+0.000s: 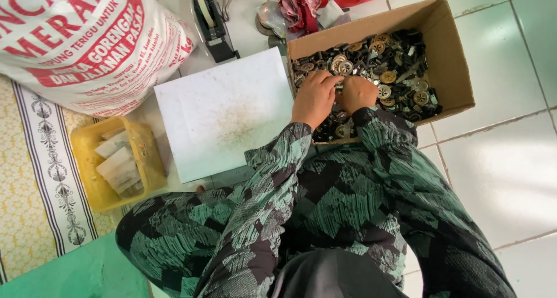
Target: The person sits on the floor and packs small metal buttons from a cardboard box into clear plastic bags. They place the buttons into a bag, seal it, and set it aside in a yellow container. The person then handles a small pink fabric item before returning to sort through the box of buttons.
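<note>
A brown cardboard box (449,60) on the tiled floor holds several small dark and brass-coloured metal parts (400,72). Both my hands reach into its near left side. My left hand (314,98) rests knuckles up on the pile, fingers curled down among the parts. Touching it on the right, my right hand (358,93) is also curled, and what it pinches is hidden. Green and black patterned sleeves cover both arms.
A white board (223,109) lies left of the box. A yellow plastic basket (87,176) with pale packets sits further left, below a large printed white sack (87,37). A black tape dispenser (212,25) and red cloth (301,11) lie behind. White floor tiles (505,147) spread to the right.
</note>
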